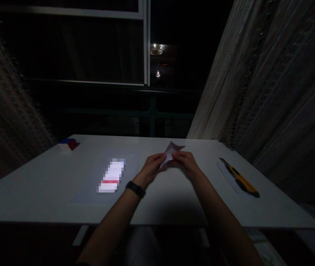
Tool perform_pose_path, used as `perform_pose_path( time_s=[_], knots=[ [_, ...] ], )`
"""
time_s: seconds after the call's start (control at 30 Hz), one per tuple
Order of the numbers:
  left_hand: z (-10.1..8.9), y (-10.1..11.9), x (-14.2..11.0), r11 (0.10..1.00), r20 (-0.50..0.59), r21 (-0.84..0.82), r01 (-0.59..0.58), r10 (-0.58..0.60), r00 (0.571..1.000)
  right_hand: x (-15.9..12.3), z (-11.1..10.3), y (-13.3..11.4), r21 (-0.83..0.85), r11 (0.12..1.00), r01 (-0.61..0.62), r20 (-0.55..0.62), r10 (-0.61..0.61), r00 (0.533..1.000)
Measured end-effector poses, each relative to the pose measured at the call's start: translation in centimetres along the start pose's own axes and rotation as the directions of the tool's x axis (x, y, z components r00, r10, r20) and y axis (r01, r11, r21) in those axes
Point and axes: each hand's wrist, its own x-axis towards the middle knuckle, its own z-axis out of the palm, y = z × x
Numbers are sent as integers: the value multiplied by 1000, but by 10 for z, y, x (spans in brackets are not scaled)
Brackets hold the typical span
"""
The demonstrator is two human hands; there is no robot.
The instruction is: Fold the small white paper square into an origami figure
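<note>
A small folded piece of pale paper (172, 150) is held just above the white table (49, 184), near its middle. My left hand (152, 167), with a dark watch on the wrist, pinches the paper's left lower part. My right hand (185, 162) pinches its right side. Both hands have their fingers closed on the paper, and the pointed flaps stick up behind the fingers.
A sheet with a blurred-out bright patch (112, 176) lies left of my hands. A yellow and black utility knife (242, 178) rests on a paper strip at the right. A small red, white and blue block (68, 144) sits at the far left corner. Curtains hang on both sides of a dark window.
</note>
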Motion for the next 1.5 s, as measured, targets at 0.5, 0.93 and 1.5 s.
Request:
perform_pose_path(
  time_s=[0.5, 0.93, 1.5],
  knots=[
    [-12, -7, 9, 927, -89, 359, -107, 148, 985, -5, -2, -2, -273, 952, 139, 172, -94, 981],
    [-5, 6, 4, 977, -345, 67, -200, 211, 914, -4, 2, 9, -382, 864, 328, 268, -236, 934],
    [-4, 10, 2, 969, -122, -247, -15, -16, 992, 0, 2, 1, -360, 902, 237, -85, -284, 955]
  ],
)
